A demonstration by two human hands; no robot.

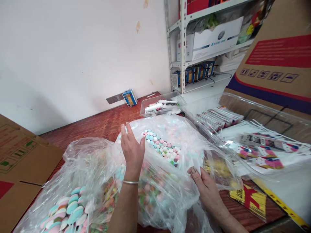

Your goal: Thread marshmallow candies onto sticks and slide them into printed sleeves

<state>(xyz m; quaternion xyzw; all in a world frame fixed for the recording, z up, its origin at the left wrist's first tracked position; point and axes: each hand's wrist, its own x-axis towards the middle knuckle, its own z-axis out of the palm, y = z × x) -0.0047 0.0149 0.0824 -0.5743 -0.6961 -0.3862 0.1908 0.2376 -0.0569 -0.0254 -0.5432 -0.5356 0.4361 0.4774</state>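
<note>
A large clear plastic bag point(167, 191) of small round pastel candies point(167, 150) lies before me, its mouth spread so the pink, blue and white pieces show. At the far left of that mouth, my left hand point(132, 147) rests against the plastic with fingers stretched out and the thumb apart. On the near right side, my right hand point(206, 187) pinches the edge of the bag between thumb and fingers. Close to my left forearm is another clear bag point(89, 152), and pastel swirl lollipops on sticks point(69, 208) show through plastic at the lower left.
Right of the bags, a clear bin point(233, 97) contains stacked packets and white sticks. Behind them sits a clear tray point(160, 111) of pens. Cardboard boxes flank me at left point(26, 161) and right point(274, 58). A metal shelf point(183, 48) stands at the back.
</note>
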